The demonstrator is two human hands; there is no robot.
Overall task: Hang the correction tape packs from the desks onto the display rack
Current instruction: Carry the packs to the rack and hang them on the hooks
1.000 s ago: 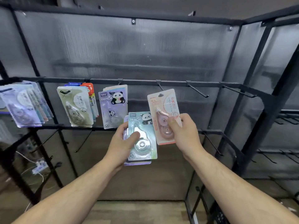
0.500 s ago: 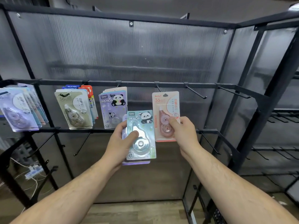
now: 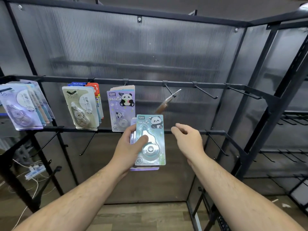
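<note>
The teal panda pack [image 3: 150, 140] stands upright, frontmost of the stack [image 3: 145, 168] gripped in the left hand [image 3: 128, 147]. The right hand [image 3: 188, 140], nearer the free hook [image 3: 206, 93] up and right, hangs just beside it, fingers [image 3: 179, 126] loosely spread, empty.

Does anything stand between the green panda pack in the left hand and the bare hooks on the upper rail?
Nothing visible does. The green panda pack is below the bare hooks; the open right hand is beside it, lower than them. A blurred pack hangs on the nearer hook.
</note>
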